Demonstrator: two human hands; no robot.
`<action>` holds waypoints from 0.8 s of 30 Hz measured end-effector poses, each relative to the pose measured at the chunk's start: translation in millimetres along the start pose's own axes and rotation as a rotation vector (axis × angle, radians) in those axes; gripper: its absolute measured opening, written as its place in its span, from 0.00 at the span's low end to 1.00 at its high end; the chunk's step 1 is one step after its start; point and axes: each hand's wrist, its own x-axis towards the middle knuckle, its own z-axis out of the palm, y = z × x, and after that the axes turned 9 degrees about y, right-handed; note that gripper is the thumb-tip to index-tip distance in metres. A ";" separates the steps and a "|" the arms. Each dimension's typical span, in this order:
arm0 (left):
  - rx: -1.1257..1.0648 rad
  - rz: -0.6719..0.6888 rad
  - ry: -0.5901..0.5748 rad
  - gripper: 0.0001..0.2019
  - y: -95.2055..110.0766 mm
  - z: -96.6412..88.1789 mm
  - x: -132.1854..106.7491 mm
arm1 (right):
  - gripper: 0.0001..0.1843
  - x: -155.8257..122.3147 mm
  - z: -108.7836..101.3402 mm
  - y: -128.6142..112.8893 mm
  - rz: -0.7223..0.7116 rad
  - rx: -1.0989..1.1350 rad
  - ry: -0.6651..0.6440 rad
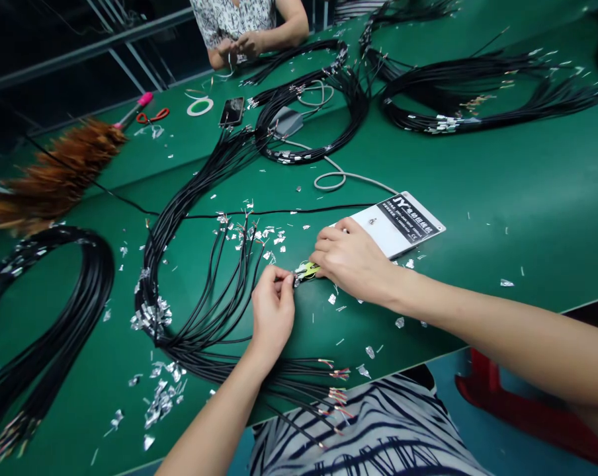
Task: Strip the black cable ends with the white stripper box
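My left hand (273,307) is closed in a pinch on the end of a thin black cable (239,261) from the bundle lying in front of me. My right hand (351,260) is closed around a small yellow-handled cutter (307,269), whose tip meets the cable end held by my left hand. The cable bundle (190,330) loops across the green table (502,198), with stripped coloured wire ends (337,383) near my body. Bits of silver foil (160,396) lie scattered around the bundle.
A white labelled box (403,225) lies just beyond my right hand. More black cable coils lie at the left (45,317) and far right (477,92). A feather duster (55,172), red scissors (153,117), tape roll (200,106) and phone (232,111) lie farther off. Another person's hands (239,46) work at the far edge.
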 end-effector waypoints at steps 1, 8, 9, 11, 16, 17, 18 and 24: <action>0.007 0.003 0.004 0.07 -0.3 0.9 0.1 | 0.08 -0.2 0.0 0.3 -0.002 -0.001 0.003; 0.043 0.023 0.026 0.07 -0.6 3.7 -0.1 | 0.09 -3.3 -1.3 -0.9 0.007 0.018 0.042; 0.047 0.026 0.028 0.07 -0.8 3.7 0.0 | 0.08 -4.2 -1.2 -1.2 0.008 0.022 0.049; 0.054 0.035 0.031 0.07 -1.1 3.4 0.4 | 0.06 -6.3 -0.5 -1.9 0.013 0.028 0.063; 0.097 0.094 0.037 0.06 0.3 0.3 2.2 | 0.04 -8.9 3.3 -4.5 0.027 0.019 0.082; 0.119 0.122 0.033 0.06 0.9 -0.7 2.8 | 0.04 -8.3 3.7 -5.0 0.029 0.020 0.080; 0.143 0.151 0.027 0.06 1.4 -1.6 3.5 | 0.04 -7.7 3.7 -5.3 0.031 0.024 0.076; 0.199 0.226 -0.017 0.05 2.8 -6.4 7.4 | 0.08 -27.3 -10.1 3.3 0.088 0.139 0.255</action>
